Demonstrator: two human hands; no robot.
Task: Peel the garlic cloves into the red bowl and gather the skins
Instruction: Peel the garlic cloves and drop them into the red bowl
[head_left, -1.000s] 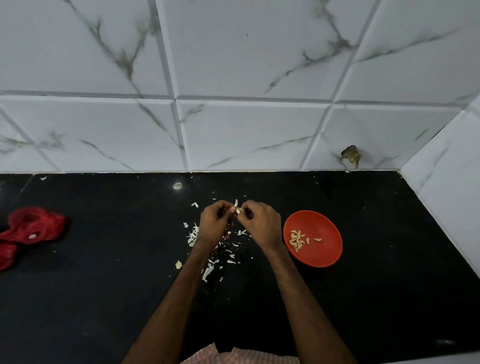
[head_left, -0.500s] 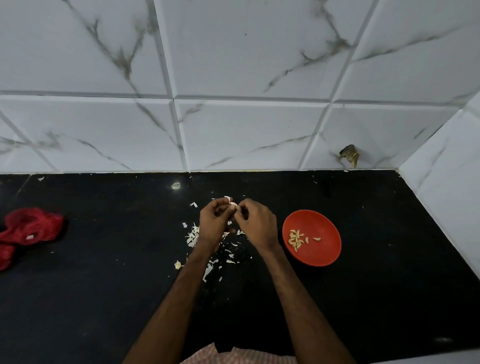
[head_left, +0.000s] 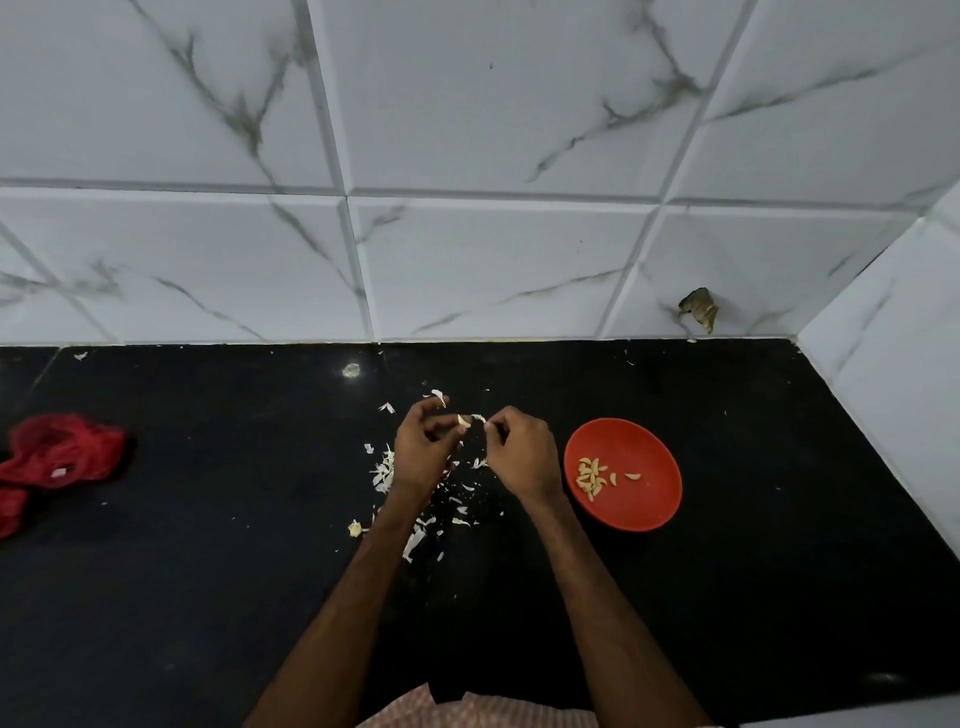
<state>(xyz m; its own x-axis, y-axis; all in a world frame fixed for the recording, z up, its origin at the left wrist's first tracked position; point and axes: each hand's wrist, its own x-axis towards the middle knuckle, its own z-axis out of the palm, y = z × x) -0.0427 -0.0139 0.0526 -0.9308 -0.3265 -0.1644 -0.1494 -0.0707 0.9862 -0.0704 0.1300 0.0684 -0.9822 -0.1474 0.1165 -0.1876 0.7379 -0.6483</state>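
Both hands are meeting just above ctr of the frame, over the black bench (head_left: 208, 597). The left hand (head_left: 421, 452) is curling its fingers and pinching a small garlic clove (head_left: 463, 422) at the thumb tip. A loose skin flake (head_left: 439, 397) is showing right at its upper fingertips; can't tell if it's held or lying on the bench. The right hand (head_left: 519, 452) is curling too, its fingertips pinching a thin skin strip (head_left: 478, 417) that is reaching across to the clove, so the two hands are sitting v. close. Under and btwn the wrists, torn skins (head_left: 385, 467) are lying scattered on the bench, thickest just left of the left hand, w/ more trailing toward lower ctr. A pale garlic bit (head_left: 355, 528) is lying at the lower-left edge of that scatter. The red bowl (head_left: 649, 499) is sitting on the bench just right of the right hand, not touching it, and holding a small heap of peeled cloves (head_left: 591, 475) in its left half. At far left a crumpled red cloth (head_left: 62, 452) is lying on the bench, cut by the frame edge. White marbled tiles (head_left: 467, 156) are filling the top half and right edge, w/ a small dark brownish thing (head_left: 700, 310) sitting low on the wall at right; can't tell what it is.
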